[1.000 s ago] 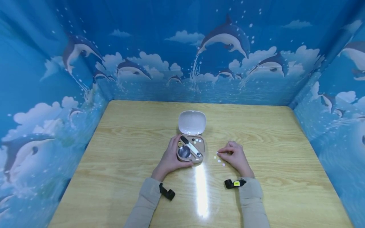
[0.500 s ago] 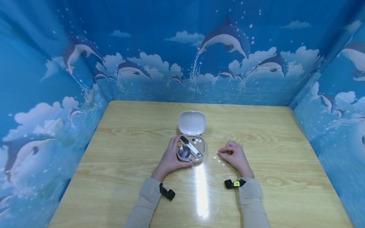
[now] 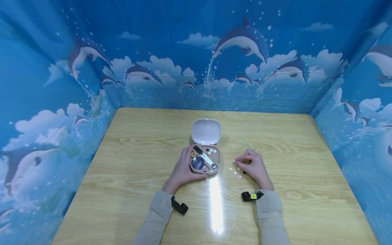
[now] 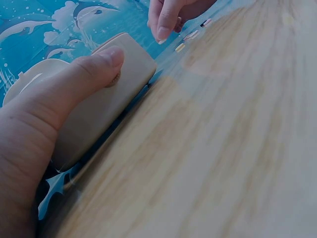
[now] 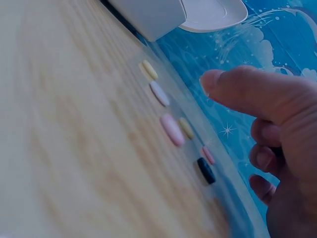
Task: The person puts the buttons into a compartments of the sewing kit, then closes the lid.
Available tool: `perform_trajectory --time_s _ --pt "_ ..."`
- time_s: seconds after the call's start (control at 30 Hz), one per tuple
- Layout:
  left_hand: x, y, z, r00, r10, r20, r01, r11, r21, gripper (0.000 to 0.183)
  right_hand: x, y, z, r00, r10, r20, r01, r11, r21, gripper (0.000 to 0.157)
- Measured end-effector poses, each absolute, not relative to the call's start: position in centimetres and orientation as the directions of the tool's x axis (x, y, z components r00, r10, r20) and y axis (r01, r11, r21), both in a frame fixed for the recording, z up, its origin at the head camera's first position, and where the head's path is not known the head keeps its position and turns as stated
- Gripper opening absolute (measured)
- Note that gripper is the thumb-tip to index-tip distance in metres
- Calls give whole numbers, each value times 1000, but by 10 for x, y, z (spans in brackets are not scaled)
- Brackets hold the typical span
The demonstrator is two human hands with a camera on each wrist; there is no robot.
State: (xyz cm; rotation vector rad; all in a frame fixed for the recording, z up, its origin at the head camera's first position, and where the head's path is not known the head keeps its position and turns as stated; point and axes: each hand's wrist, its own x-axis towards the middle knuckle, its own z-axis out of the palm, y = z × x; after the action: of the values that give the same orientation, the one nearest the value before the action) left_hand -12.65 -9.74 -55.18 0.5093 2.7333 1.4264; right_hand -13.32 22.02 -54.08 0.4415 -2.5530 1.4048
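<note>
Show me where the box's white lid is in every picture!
Head: the white lid stands open near the middle.
Left wrist: the white lid is at the upper left, partly hidden.
Right wrist: the white lid is at the top, right of centre, partly cut off.
Shared landmark: the box, next to the lid in all three.

White glare streaks the table [image 3: 216, 207] — both wrist views dimmer and softer.
</note>
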Motion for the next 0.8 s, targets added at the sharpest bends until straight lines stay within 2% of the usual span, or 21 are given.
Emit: perform_trajectory --time_s 0.23,0.8 --pt "-126 -97 -552 -946 292 139 280 528 802 134 -135 216 -531 -962 -119 244 -270 509 -818 12" --pt "-127 -97 -552 -947 287 148 282 514 810 135 -149 201 -512 -937 -157 312 -347 514 -785 10"
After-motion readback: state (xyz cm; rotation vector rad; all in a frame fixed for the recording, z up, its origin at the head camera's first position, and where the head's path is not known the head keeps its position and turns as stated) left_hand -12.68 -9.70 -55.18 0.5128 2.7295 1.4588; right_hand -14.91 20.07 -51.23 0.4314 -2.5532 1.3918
